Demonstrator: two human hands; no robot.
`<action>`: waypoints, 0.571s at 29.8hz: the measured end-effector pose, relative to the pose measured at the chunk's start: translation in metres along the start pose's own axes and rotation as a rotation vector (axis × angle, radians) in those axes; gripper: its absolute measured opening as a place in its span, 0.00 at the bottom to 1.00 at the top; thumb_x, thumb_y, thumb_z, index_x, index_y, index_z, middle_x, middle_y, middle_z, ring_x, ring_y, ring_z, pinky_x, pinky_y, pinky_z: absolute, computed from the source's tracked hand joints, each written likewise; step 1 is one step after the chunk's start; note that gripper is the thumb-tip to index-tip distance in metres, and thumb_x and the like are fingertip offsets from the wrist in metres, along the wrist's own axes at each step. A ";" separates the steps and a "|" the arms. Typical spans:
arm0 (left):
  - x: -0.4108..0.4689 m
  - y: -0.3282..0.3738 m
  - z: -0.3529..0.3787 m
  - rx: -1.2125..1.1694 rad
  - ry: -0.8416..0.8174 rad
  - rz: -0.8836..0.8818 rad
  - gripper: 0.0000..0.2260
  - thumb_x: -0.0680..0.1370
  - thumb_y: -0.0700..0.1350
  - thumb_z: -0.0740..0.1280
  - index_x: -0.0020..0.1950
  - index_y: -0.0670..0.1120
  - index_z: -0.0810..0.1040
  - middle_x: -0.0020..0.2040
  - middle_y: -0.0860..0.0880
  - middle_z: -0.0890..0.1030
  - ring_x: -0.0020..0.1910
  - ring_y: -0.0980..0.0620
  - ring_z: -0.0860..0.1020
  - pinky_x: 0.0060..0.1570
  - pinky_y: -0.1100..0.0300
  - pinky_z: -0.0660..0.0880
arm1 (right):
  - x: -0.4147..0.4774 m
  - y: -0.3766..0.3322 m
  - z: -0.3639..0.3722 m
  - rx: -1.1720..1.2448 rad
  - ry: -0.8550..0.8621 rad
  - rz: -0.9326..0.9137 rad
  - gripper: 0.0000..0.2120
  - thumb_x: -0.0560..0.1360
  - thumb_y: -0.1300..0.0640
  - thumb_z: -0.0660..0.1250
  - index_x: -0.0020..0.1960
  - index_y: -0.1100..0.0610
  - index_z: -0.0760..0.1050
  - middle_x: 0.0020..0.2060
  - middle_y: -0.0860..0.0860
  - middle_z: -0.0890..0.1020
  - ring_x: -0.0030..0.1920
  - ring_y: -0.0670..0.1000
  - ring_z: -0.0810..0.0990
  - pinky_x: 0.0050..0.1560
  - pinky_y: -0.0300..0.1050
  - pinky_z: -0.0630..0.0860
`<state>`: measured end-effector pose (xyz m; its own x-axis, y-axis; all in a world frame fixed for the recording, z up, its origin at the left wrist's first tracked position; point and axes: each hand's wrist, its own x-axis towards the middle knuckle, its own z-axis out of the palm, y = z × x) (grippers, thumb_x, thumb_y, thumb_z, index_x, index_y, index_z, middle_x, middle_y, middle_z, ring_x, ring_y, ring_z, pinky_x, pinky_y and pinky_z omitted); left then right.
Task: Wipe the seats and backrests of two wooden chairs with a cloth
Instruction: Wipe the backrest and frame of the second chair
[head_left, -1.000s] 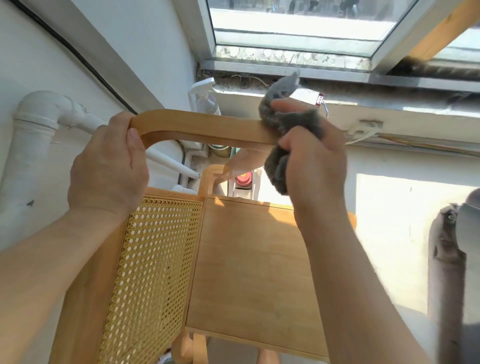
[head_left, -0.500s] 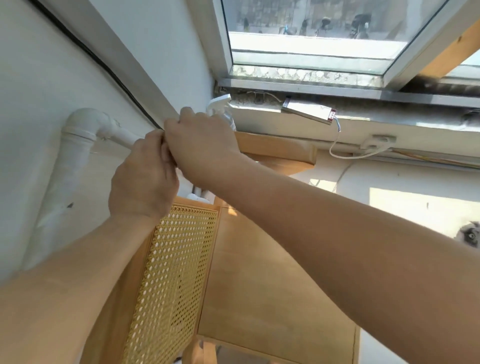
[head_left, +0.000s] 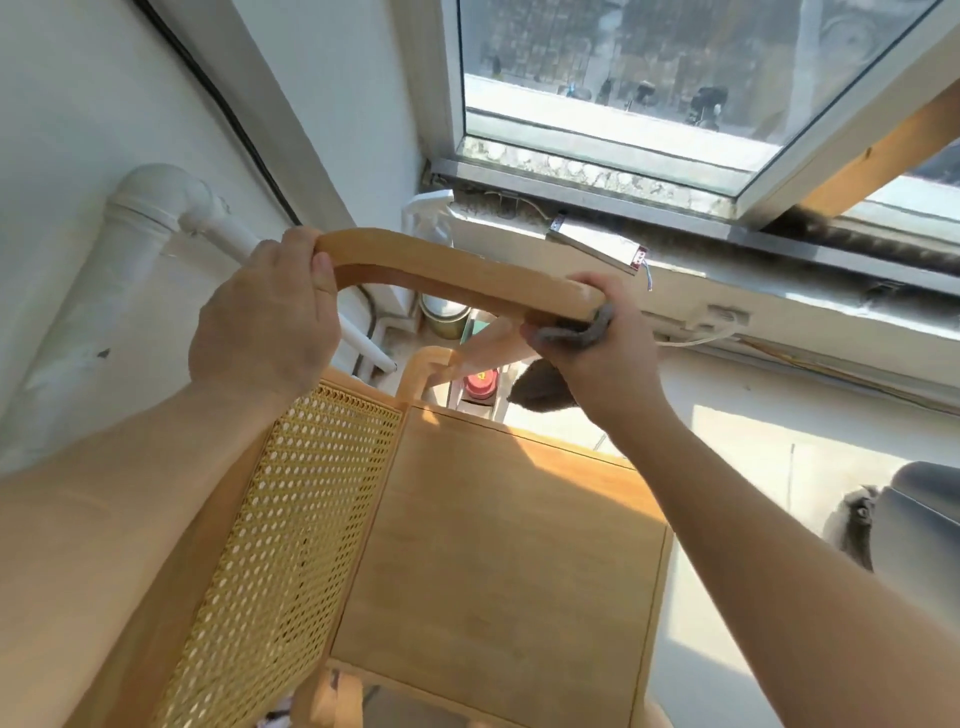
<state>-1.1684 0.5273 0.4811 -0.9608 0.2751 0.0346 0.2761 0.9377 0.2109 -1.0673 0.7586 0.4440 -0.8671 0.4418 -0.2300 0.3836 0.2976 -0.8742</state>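
Note:
A wooden chair with a flat seat (head_left: 498, 540) and a woven cane backrest (head_left: 280, 545) stands below me. Its curved wooden armrest (head_left: 457, 273) runs across the middle of the view. My left hand (head_left: 265, 322) grips the armrest's bend at the left. At the armrest's right end, my right hand (head_left: 597, 343) holds a grey cloth (head_left: 571, 332) wrapped round the wood. A loose tail of the cloth (head_left: 540, 392) hangs below the hand.
A white drain pipe (head_left: 135, 244) runs down the wall at the left. Behind the chair are a window sill (head_left: 779, 306) with a small cabled box (head_left: 597, 249), a white spray bottle (head_left: 431, 218) and a red-capped item (head_left: 480, 384). A grey object (head_left: 904, 514) sits at the right edge.
My right hand slid with the cloth left along the armrest up to my left hand, then back to the armrest's right end. My left hand kept its grip on the bend.

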 end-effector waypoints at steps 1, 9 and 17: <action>0.000 0.000 0.000 0.003 0.002 -0.005 0.15 0.82 0.50 0.49 0.63 0.44 0.68 0.52 0.39 0.75 0.47 0.35 0.74 0.44 0.43 0.70 | 0.003 0.009 0.008 0.003 -0.033 0.078 0.16 0.69 0.58 0.75 0.54 0.51 0.75 0.42 0.43 0.80 0.41 0.37 0.79 0.41 0.33 0.77; 0.001 0.002 0.009 0.106 0.069 -0.040 0.14 0.82 0.49 0.50 0.62 0.45 0.68 0.50 0.38 0.75 0.46 0.35 0.73 0.43 0.46 0.68 | 0.034 0.059 0.060 0.404 -0.351 0.298 0.14 0.74 0.70 0.64 0.34 0.58 0.79 0.29 0.58 0.76 0.33 0.59 0.73 0.31 0.48 0.69; -0.006 0.022 0.019 0.233 0.172 -0.224 0.17 0.82 0.51 0.46 0.65 0.47 0.68 0.53 0.43 0.75 0.49 0.40 0.74 0.41 0.50 0.63 | 0.036 0.084 0.096 0.627 -0.328 0.629 0.10 0.75 0.70 0.63 0.39 0.59 0.76 0.28 0.54 0.80 0.33 0.57 0.75 0.39 0.49 0.73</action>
<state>-1.1557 0.5500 0.4673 -0.9829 0.0364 0.1807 0.0378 0.9993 0.0046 -1.0973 0.7184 0.3208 -0.6418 0.0781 -0.7629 0.6533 -0.4653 -0.5973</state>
